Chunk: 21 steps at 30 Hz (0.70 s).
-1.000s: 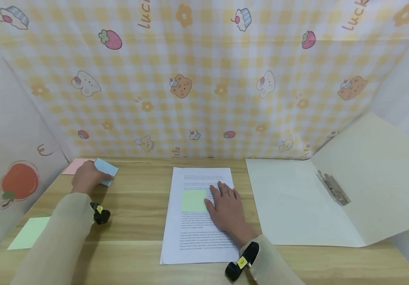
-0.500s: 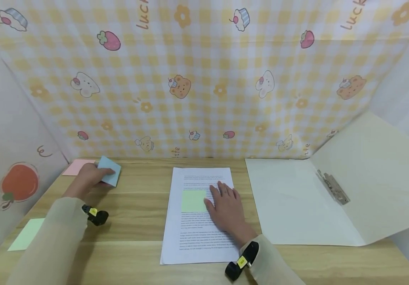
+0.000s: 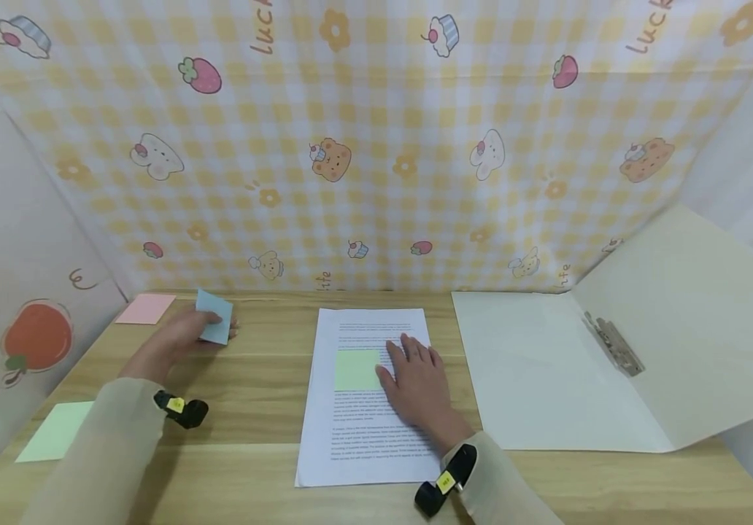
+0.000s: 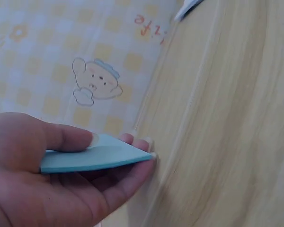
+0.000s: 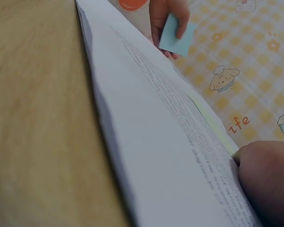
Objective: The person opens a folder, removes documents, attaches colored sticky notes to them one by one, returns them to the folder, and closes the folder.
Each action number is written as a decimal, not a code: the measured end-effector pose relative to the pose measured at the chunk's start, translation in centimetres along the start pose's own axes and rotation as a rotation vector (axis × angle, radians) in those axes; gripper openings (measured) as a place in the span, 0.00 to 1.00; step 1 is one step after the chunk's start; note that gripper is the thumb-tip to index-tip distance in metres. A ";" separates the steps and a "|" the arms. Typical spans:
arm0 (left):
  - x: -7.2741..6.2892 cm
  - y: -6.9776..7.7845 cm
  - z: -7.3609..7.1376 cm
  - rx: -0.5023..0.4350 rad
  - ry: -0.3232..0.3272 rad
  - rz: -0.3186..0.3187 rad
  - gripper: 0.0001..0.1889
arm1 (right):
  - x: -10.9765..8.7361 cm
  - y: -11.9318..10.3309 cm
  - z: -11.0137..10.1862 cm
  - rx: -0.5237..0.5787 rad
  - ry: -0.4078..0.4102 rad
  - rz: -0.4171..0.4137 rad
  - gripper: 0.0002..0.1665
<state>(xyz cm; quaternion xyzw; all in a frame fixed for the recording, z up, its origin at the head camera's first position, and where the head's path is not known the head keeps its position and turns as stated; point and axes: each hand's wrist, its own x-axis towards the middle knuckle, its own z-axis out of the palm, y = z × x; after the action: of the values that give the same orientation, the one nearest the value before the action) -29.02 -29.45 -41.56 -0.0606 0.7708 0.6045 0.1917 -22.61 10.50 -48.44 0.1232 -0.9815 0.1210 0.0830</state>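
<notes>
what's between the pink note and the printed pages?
Head view: the left hand pinching the blue pad, then bare wooden tabletop up to the printed pages.

Left lane: a wide strip of bare table point(image 3: 261, 408) runs between my left hand point(image 3: 182, 332), pinching the blue pad point(image 4: 106, 153), and the paper stack point(image 3: 317, 456).
Far edge: the checked curtain point(image 3: 376, 197) walls off any reach beyond the pad.
Stack: my right hand point(image 3: 416, 379) blocks the green note point(image 3: 355, 370) from the right; its left side is open to me.
Right gap: narrow, my right sleeve point(image 3: 497, 485) crossing its near end.
Folder point(image 3: 534, 379): I can pass above the flat half; the raised cover point(image 3: 698, 313) bars the right.
</notes>
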 end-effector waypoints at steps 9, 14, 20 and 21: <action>-0.9 0.2 2.6 -0.470 -0.162 0.048 0.40 | 0.1 0.1 -0.1 -0.002 -0.002 -0.013 0.34; -2.2 0.2 4.2 -0.586 -0.189 0.086 0.44 | 0.1 0.0 0.0 -0.008 -0.005 -0.012 0.35; -2.9 0.1 5.9 -0.726 -0.232 0.110 0.31 | 0.1 0.1 0.1 0.003 -0.004 -0.019 0.35; -2.9 0.1 6.3 -0.745 -0.243 0.117 0.30 | 0.1 0.1 0.1 0.002 -0.003 -0.019 0.35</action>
<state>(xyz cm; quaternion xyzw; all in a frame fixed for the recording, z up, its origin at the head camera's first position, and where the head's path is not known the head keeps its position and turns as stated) -24.96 -23.83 -41.60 -0.0102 0.4726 0.8555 0.2115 -22.76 10.49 -48.53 0.1329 -0.9802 0.1210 0.0826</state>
